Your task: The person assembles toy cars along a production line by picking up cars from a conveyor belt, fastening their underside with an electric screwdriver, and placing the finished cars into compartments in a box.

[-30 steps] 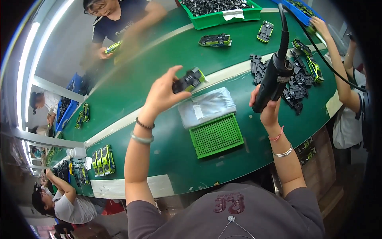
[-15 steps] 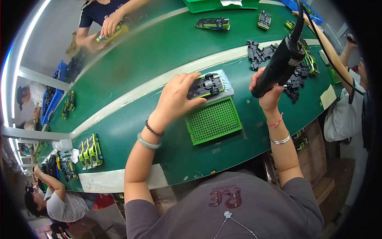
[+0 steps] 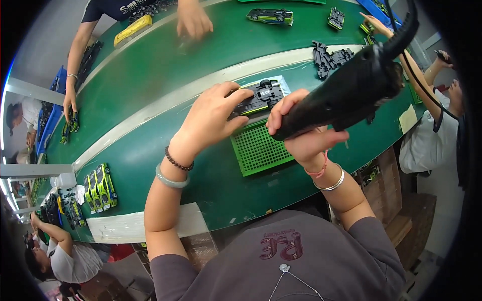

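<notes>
A toy car (image 3: 265, 96) lies upside down on a pale block, its black underside and wheels facing up. My left hand (image 3: 213, 113) steadies it, fingers over its left end and thumb along the near side. In my right hand (image 3: 304, 140) is a black electric screwdriver (image 3: 341, 95), its cord running up and away. It is tilted, its thick body toward the upper right. The tool's tip is hidden behind my right hand, so I cannot tell whether it touches the car. Just below the car sits a green perforated basket (image 3: 261, 155), partly covered by my right hand.
Black chassis parts (image 3: 329, 60) lie beyond the screwdriver. Several green toy cars (image 3: 100, 188) stand in a row at the left. Another upturned car (image 3: 270, 16) lies on the far side. Across the table are a co-worker's hand (image 3: 195, 22) and a yellow tray (image 3: 133, 30).
My right hand has brought the screwdriver leftward, close to the car and over the basket's edge. My left hand stays on the car. The co-worker's hands opposite have moved apart.
</notes>
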Available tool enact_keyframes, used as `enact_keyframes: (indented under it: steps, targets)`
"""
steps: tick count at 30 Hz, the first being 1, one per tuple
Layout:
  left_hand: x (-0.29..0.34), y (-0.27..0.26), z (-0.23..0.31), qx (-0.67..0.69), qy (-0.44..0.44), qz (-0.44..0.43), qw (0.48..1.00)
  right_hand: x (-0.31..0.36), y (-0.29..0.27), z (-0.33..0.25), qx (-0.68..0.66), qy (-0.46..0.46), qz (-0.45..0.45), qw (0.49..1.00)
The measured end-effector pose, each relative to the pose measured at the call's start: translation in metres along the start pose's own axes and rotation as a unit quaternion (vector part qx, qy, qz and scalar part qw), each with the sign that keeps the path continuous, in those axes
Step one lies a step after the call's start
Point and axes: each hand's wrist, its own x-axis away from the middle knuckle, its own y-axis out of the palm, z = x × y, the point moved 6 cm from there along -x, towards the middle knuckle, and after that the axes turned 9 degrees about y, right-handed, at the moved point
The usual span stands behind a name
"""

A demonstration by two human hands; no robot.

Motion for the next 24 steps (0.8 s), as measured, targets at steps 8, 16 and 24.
enact_keyframes:
  steps: [8, 16, 24]
  targets:
    - [0.004, 0.0, 0.0, 0.0, -0.007, 0.005, 1.0, 0.001, 0.0, 0.013, 0.036, 0.004, -0.001, 0.999]
    - [0.003, 0.002, -0.002, -0.005, -0.002, 0.002, 1.0, 0.003, -0.002, 0.021, 0.03, -0.005, 0.015, 0.999]
    - [0.003, -0.001, 0.001, -0.003, -0.013, -0.002, 1.0, -0.001, 0.005, 0.022, 0.1, 0.004, 0.02, 0.995]
